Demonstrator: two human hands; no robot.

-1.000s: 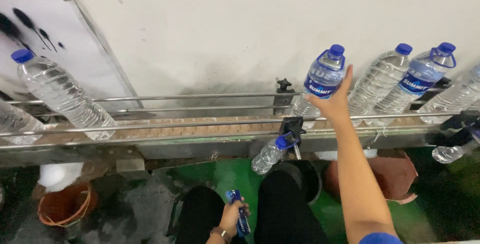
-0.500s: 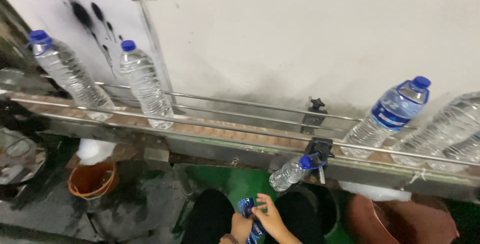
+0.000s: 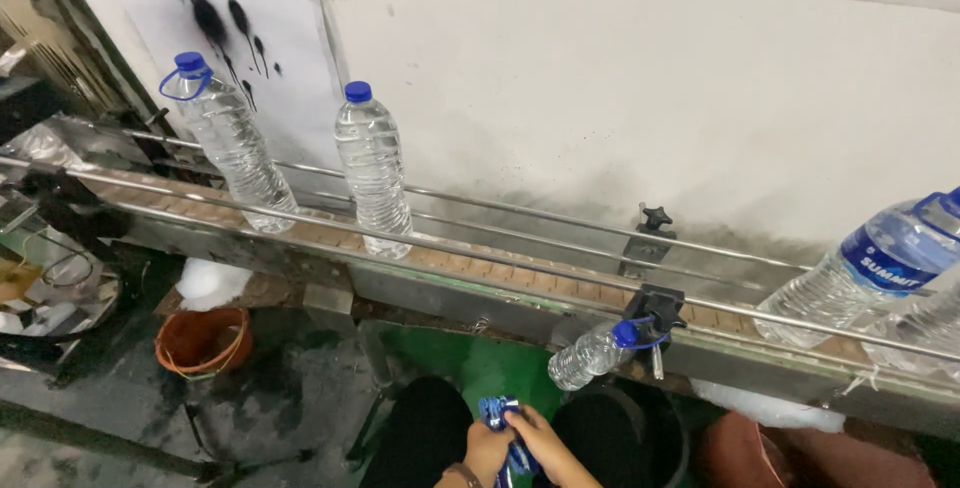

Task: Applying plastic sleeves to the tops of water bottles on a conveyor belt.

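Observation:
Both of my hands meet low in the view over my lap. My left hand (image 3: 485, 451) holds a small bundle of blue labels (image 3: 498, 412), and my right hand (image 3: 535, 438) pinches the same bundle from the right. Above them runs a conveyor belt (image 3: 480, 268) with metal guide rails. Two unlabelled clear water bottles with blue caps stand on it: one at the left (image 3: 228, 148), one further right (image 3: 372, 168). A labelled bottle (image 3: 865, 273) stands at the right edge.
A small bottle (image 3: 590, 353) hangs from a black rail clamp (image 3: 655, 306). An orange bucket (image 3: 203, 340) sits on the floor at left beside white plastic. A black bin (image 3: 640, 438) and a brown bucket (image 3: 750, 453) stand below the belt. Machinery crowds the far left.
My right hand came down from a labelled bottle on the belt and joined my left hand on the blue labels. The view swung left, and two unlabelled bottles moved right along the belt.

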